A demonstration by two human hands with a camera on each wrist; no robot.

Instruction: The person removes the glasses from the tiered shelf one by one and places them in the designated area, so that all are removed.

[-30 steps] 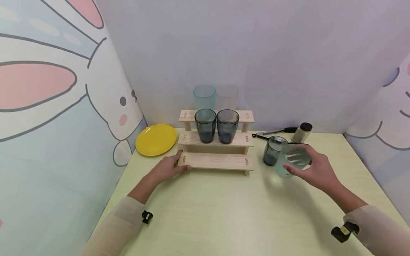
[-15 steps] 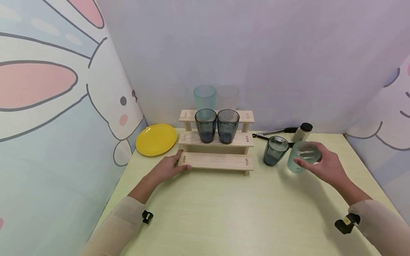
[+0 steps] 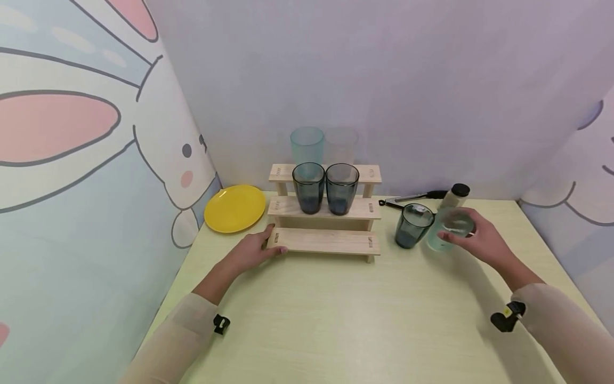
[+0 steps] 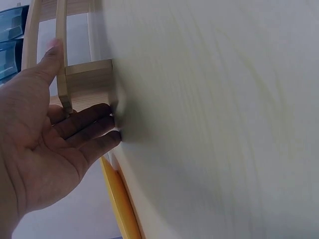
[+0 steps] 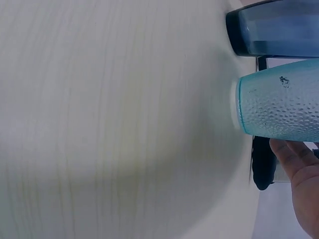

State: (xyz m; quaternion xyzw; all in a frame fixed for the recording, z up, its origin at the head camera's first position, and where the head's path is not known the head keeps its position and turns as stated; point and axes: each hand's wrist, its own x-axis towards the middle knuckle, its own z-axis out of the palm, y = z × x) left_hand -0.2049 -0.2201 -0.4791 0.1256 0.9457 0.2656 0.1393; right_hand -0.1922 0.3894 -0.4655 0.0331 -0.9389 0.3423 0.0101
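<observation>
The left hand [image 3: 249,252] grips the near left end of a three-tier wooden rack [image 3: 326,241], its thumb lying over the lowest board and its forefinger tucked round the board's end, while in the left wrist view the remaining fingers stretch loosely past the leg toward the tabletop [image 3: 336,320]. The right hand [image 3: 486,245] holds a teal textured tumbler [image 3: 438,234] between thumb and fingers, mouth upward and slightly tilted, on the right side of the table; whether its base touches the surface cannot be told. Just beside it, on the side toward the rack, stands a smoky grey tumbler [image 3: 412,226]. Behind these two lies a black-and-metal utensil [image 3: 410,198] that looks like tongs, partly hidden, and next to it is a small jar [image 3: 451,201] with a black lid [image 3: 461,190]. On the rack's middle tier, a left grey glass [image 3: 308,189] and a right grey glass [image 3: 341,191] sit side by side, while the top tier bears a light-blue tumbler [image 3: 307,144] and, to its right, a clear tumbler [image 3: 342,143]. A round yellow plate [image 3: 235,209] is at the rack's left, near the wall painted with a rabbit [image 3: 163,133].
</observation>
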